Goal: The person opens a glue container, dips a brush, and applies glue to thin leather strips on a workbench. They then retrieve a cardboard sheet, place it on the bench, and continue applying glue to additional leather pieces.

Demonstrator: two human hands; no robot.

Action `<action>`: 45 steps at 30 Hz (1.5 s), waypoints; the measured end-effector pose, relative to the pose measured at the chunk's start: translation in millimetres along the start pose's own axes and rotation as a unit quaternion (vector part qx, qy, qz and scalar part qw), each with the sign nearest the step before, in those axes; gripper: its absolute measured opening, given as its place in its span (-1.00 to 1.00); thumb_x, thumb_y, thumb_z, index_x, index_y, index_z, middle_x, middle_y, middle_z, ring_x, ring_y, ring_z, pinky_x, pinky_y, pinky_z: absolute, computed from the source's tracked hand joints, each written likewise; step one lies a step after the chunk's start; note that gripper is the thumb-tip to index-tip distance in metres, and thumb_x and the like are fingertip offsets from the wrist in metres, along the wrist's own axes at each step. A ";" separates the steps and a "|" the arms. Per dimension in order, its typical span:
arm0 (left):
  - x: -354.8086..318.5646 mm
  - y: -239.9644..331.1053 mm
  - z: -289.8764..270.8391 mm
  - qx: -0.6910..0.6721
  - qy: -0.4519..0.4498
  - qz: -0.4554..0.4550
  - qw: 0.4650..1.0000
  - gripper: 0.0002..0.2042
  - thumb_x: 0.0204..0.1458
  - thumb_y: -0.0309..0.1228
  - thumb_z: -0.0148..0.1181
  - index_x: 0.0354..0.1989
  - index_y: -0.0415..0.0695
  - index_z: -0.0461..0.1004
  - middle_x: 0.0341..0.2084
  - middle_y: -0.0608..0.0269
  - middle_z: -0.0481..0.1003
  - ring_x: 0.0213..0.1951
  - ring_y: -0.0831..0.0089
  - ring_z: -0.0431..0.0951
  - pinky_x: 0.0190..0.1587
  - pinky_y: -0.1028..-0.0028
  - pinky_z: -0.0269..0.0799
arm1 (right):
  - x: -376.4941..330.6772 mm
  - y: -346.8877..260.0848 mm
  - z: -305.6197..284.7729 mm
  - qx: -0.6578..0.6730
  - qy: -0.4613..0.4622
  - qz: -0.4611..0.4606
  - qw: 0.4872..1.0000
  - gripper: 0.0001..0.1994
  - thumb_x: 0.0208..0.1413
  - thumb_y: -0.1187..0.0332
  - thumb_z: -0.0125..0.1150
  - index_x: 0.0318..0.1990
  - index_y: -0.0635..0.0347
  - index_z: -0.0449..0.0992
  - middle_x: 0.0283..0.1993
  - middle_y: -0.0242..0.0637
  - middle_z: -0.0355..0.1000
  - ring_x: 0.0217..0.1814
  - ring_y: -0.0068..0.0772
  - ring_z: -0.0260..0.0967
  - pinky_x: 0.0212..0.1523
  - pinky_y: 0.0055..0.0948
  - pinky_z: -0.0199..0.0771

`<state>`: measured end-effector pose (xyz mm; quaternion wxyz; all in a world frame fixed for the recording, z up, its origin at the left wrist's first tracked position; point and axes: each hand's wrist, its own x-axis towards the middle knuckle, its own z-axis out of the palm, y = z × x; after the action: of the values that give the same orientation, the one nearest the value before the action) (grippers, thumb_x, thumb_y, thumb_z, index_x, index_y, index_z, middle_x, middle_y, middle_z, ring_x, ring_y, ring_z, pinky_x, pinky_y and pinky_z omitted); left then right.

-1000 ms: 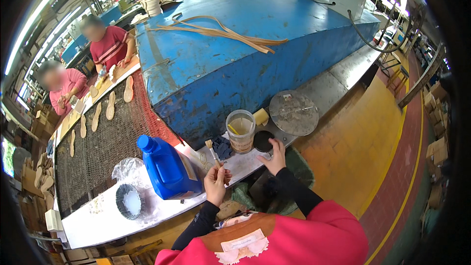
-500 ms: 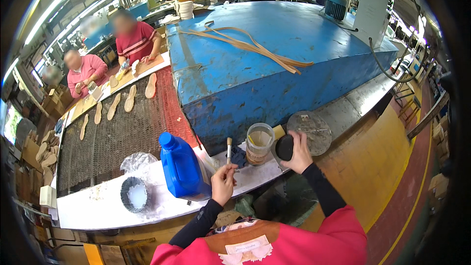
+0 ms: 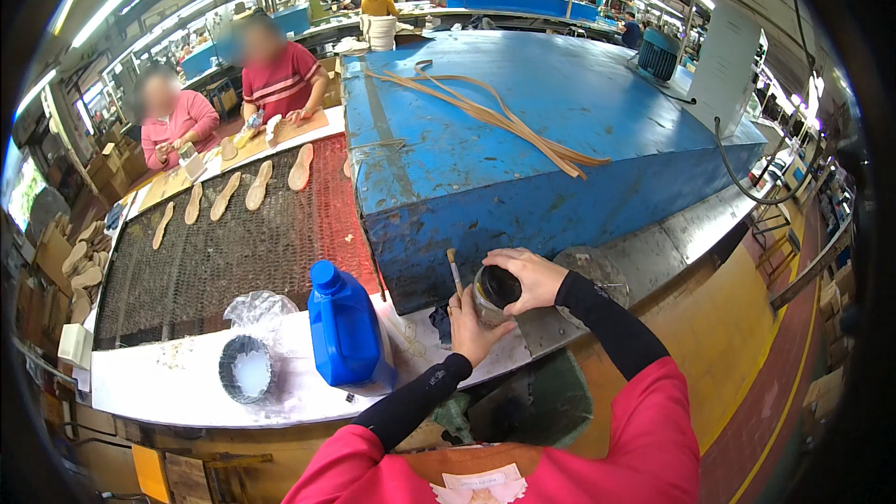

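My left hand (image 3: 474, 331) is closed around the side of a clear plastic jar (image 3: 487, 311), with a paintbrush (image 3: 454, 267) pinched upright in the same fingers, bristles up. From above and right, my right hand (image 3: 534, 278) grips a black round lid (image 3: 500, 287), which lies tilted over the jar's mouth. Whether the lid is seated on the rim I cannot tell. A dark cloth (image 3: 441, 322) lies partly behind my left hand. Left of it stands a blue plastic jug (image 3: 347, 341), and beyond that a dark bowl (image 3: 227, 375) holding white paste (image 3: 252, 373).
A large blue machine housing (image 3: 439, 233) rises behind the jar, with tan strips (image 3: 504, 117) on top. Shoe insoles (image 3: 259, 185) lie on a mesh conveyor (image 3: 205, 257) at the left. Two people (image 3: 280, 75) work beyond it. A round metal plate (image 3: 597, 273) sits right of my right hand.
My right hand has carried the black lid left onto the jar's mouth. My left hand has moved right and now holds the jar together with the brush. The view has shifted slightly.
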<state>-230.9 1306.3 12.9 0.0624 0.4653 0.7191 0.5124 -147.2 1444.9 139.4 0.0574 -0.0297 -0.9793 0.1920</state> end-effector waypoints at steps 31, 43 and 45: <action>-42.1 39.3 -59.1 -0.034 0.004 0.041 0.999 -0.05 -0.36 -0.10 0.43 0.16 -0.29 -0.02 0.00 -0.13 0.05 0.00 0.05 0.15 0.06 0.25 0.14 | 15.6 -14.0 -64.7 0.057 0.223 -0.053 0.972 -0.68 -0.25 0.34 0.37 -0.28 0.27 0.53 -0.15 -0.07 0.44 -0.06 -0.13 0.38 -0.02 -0.32 0.33; -86.8 33.5 -319.6 0.050 0.491 -0.013 0.870 -0.28 -0.17 -0.56 0.25 0.20 -0.23 0.00 0.01 0.14 0.16 -0.23 0.51 0.31 -0.34 0.58 0.35 | 81.6 76.1 -115.1 -0.206 0.260 0.315 0.889 -0.77 -0.14 0.43 0.21 -0.33 0.36 0.38 -0.28 0.08 0.38 -0.12 0.08 0.33 -0.16 -0.11 0.33; -135.8 21.2 -353.8 0.120 0.583 -0.078 0.799 -0.31 -0.14 -0.60 0.19 0.21 -0.15 0.01 -0.05 0.18 0.16 -0.23 0.50 0.27 -0.31 0.57 0.33 | 87.8 76.3 -113.2 -0.218 0.253 0.320 0.887 -0.81 -0.14 0.45 0.20 -0.39 0.35 0.36 -0.28 0.07 0.37 -0.12 0.08 0.32 -0.17 -0.10 0.33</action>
<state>-342.6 967.4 142.5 -0.3856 0.0241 0.7093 0.5896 -217.5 1564.7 223.4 0.2309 -0.4011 -0.8859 -0.0322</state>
